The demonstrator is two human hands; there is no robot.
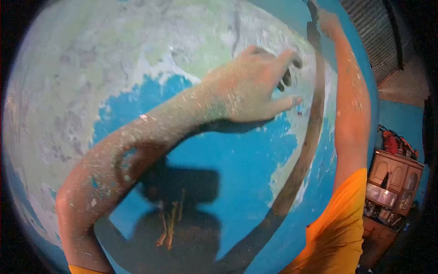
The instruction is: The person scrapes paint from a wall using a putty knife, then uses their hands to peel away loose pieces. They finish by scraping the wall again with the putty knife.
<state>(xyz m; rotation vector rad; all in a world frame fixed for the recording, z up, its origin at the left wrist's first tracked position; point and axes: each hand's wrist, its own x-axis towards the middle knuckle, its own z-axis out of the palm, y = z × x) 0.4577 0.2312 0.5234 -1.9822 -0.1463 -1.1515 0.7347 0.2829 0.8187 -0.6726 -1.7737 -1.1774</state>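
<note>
Blue paint (246, 155) covers the wall only in a ragged patch below the left hand (255, 86) and to either side of it. Left of that hand and above it the coat is gone, and grey-green bare plaster (91, 68) shows, flecked and uneven. The forearm leading up to the left hand is dusted all over with pale flakes. The left hand lies spread against the wall, right at the torn edge where blue meets plaster. Its fingers are half bent and hooked, with nothing visible in them.

Below the left hand the person's own shadow (182, 201) falls dark across the blue. Right of the left hand, the other arm rises from an orange sleeve (337, 219) to the right hand (329, 23), high above at the top of the view. That hand is blurred, so I cannot tell whether it is closed or grips anything. Far right of the left hand stands a cluttered wooden cabinet (394, 182).

Several things could go wrong here:
- Bare fingertips at a brittle paint edge could be cut, or chips could drive under the nails.
- With both arms raised, loosened flakes and dust could fall toward the eyes and mouth.
- Weight leaned on crumbling plaster could make the left hand slip.
- The shadow could hide loose patches lower down.
</note>
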